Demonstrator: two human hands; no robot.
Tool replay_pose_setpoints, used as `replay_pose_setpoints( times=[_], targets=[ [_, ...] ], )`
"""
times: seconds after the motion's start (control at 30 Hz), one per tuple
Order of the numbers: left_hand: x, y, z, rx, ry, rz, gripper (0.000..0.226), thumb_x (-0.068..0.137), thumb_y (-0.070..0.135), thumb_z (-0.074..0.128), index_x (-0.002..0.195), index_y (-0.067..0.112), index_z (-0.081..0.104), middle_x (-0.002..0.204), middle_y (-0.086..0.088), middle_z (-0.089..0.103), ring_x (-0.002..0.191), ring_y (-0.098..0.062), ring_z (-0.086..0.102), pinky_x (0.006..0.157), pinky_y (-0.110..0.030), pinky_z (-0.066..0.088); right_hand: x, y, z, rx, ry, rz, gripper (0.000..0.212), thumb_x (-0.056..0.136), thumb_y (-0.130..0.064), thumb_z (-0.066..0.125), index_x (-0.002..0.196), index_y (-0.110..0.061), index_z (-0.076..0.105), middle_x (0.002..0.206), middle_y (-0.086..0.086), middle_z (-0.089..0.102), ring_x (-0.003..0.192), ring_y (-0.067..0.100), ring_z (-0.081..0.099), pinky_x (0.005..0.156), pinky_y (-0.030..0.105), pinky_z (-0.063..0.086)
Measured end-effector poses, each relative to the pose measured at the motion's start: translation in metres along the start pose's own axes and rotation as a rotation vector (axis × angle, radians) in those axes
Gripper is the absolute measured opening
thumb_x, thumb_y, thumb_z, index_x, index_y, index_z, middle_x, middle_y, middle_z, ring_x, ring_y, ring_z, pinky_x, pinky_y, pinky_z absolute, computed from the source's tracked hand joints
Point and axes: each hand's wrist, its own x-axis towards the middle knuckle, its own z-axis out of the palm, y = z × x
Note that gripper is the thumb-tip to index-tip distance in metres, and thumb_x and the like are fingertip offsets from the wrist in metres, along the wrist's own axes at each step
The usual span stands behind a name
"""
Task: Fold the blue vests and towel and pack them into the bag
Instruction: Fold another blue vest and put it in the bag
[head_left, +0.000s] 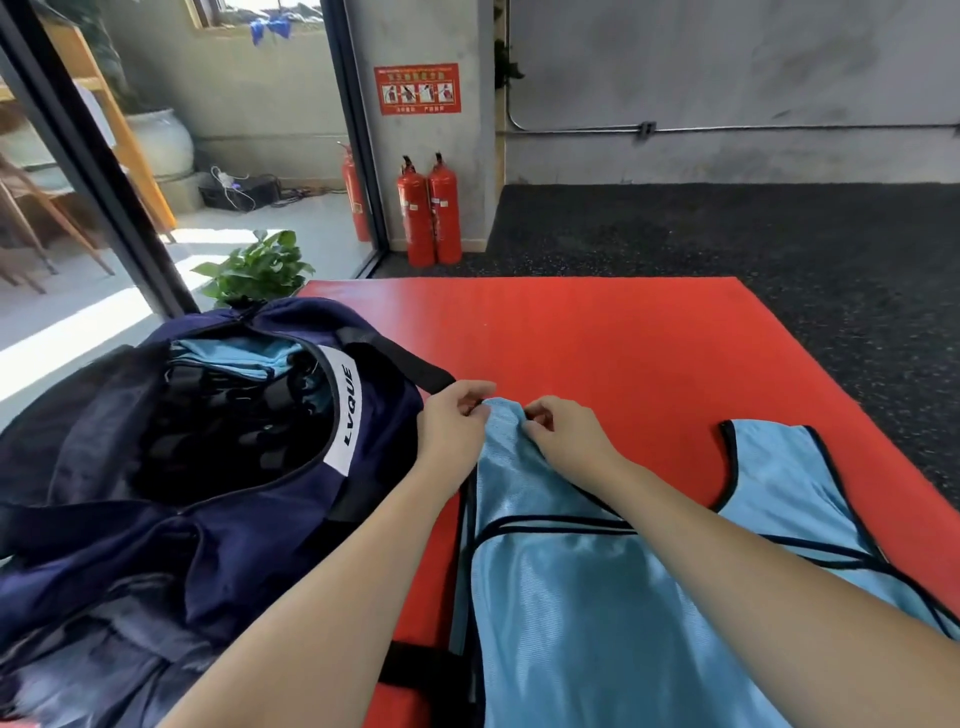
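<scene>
As fingers (470, 400) pinch vest (545, 571), hems gathered

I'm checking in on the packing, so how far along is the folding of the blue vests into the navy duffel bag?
Partly done. Light blue folded fabric already lies inside the open navy duffel bag. In hand: the left hand and right hand pinch the top edge of a shiny light blue vest with black trim on the red mat. Left: another blue vest lies flat, unfolded. No towel is identifiable.

Gym: red mat (597, 332), rubber flooring (779, 234)
</scene>
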Motion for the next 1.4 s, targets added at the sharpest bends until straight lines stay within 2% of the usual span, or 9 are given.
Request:
replay_pose_setpoints(
  times=[0.2,0.37,0.53,0.67,0.73,0.9,1.2,1.3,1.4],
  targets=[
    [-0.006,0.01,-0.006,-0.086,-0.05,0.041,0.042,0.093,-0.002,0.056,0.103,0.034,0.074,0.111,0.016,0.072,0.117,-0.002,0.061,0.103,-0.023,0.047,-0.007,-0.009,-0.011,0.455,0.047,0.152,0.033,0.088,-0.045,0.071,0.113,-0.026,0.062,0.106,-0.007,0.067,0.094,0.009,0.064,0.075,0.025,0.047],
    [-0.012,0.016,-0.011,-0.102,-0.056,0.049,0.042,0.092,-0.002,0.055,0.106,0.033,0.074,0.113,0.017,0.071,0.121,0.0,0.058,0.103,-0.021,0.047,-0.003,-0.013,-0.016,0.696,0.022,0.211,0.036,0.079,-0.032,0.084,0.109,-0.023,0.066,0.11,0.008,0.07,0.088,0.016,0.066,0.069,0.026,0.047],
    [-0.015,0.021,-0.015,-0.123,-0.061,0.065,0.04,0.093,-0.001,0.057,0.106,0.033,0.074,0.113,0.019,0.071,0.119,0.003,0.058,0.101,-0.018,0.045,-0.005,-0.017,-0.023,0.611,0.052,0.165,0.026,0.08,-0.029,0.084,0.099,-0.018,0.071,0.1,0.005,0.074,0.086,0.017,0.069,0.066,0.027,0.049],
    [-0.015,0.024,-0.018,-0.144,-0.06,0.069,0.042,0.094,0.001,0.058,0.103,0.039,0.073,0.113,0.023,0.07,0.114,0.01,0.056,0.095,-0.014,0.044,-0.009,-0.018,-0.025,0.564,0.048,0.188,0.036,0.076,-0.05,0.083,0.089,-0.018,0.074,0.086,0.001,0.077,0.076,0.018,0.069,0.065,0.033,0.055],
    [-0.015,0.026,-0.019,-0.152,-0.065,0.067,0.041,0.094,0.002,0.058,0.103,0.039,0.073,0.114,0.024,0.069,0.113,0.01,0.056,0.096,-0.013,0.043,-0.013,-0.017,-0.027,0.47,0.026,0.187,0.042,0.077,-0.062,0.076,0.084,-0.02,0.075,0.08,-0.002,0.076,0.07,0.014,0.065,0.064,0.033,0.051],
    [-0.015,0.027,-0.021,-0.133,-0.065,0.066,0.042,0.094,0.003,0.058,0.102,0.041,0.073,0.109,0.035,0.065,0.111,0.01,0.054,0.102,-0.018,0.042,-0.027,-0.022,-0.03,0.212,0.074,0.117,0.048,0.095,-0.059,0.056,0.072,-0.019,0.071,0.06,-0.008,0.063,0.056,0.009,0.054,0.058,0.027,0.038],
    [-0.017,0.03,-0.02,-0.155,-0.067,0.061,0.041,0.094,0.001,0.058,0.103,0.038,0.073,0.108,0.036,0.066,0.103,0.022,0.052,0.094,-0.012,0.041,-0.031,-0.032,-0.027,0.31,0.119,0.034,0.028,0.09,-0.055,0.066,0.088,-0.028,0.073,0.079,-0.01,0.074,0.071,0.005,0.066,0.066,0.022,0.046],
    [-0.017,0.03,-0.02,-0.161,-0.079,0.064,0.042,0.094,0.0,0.059,0.102,0.038,0.073,0.108,0.036,0.065,0.104,0.02,0.051,0.092,-0.009,0.041,-0.027,-0.039,-0.027,0.634,0.071,0.127,0.037,0.091,-0.057,0.063,0.099,-0.022,0.073,0.094,-0.001,0.077,0.075,0.011,0.068,0.07,0.027,0.051],
    [-0.017,0.029,-0.019,-0.171,-0.072,0.074,0.041,0.093,-0.001,0.059,0.104,0.036,0.074,0.111,0.032,0.066,0.11,0.011,0.055,0.087,-0.006,0.041,-0.024,-0.045,-0.033,0.985,-0.006,0.283,0.045,0.096,-0.055,0.057,0.103,-0.014,0.073,0.095,0.007,0.077,0.073,0.018,0.068,0.072,0.034,0.054]
  ],
)
